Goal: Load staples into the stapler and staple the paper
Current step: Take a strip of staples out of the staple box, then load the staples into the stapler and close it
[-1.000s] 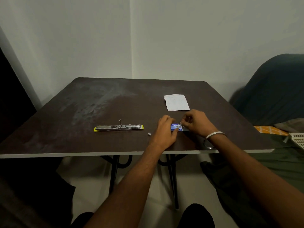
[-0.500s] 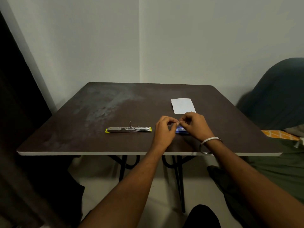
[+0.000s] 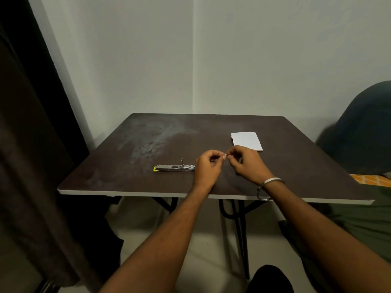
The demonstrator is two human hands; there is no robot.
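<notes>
A metal stapler [image 3: 174, 167] with a yellow tip lies opened flat on the dark table [image 3: 148, 182], left of my hands. My left hand [image 3: 208, 168] and my right hand [image 3: 246, 164] are raised a little above the table, their fingertips meeting on a small strip of staples [image 3: 226, 155] pinched between them. A folded white paper [image 3: 247, 141] lies beyond my right hand. The blue staple box is hidden behind my hands.
A dark curtain [image 3: 31, 144] hangs at the left. A dark cushion [image 3: 364, 127] and an orange patterned item [image 3: 370, 180] sit at the right beside the table. A metal bangle [image 3: 269, 182] circles my right wrist.
Both hands have lifted off the blue staple box and now hold the staple strip in the air between them. The camera has tilted up and turned left.
</notes>
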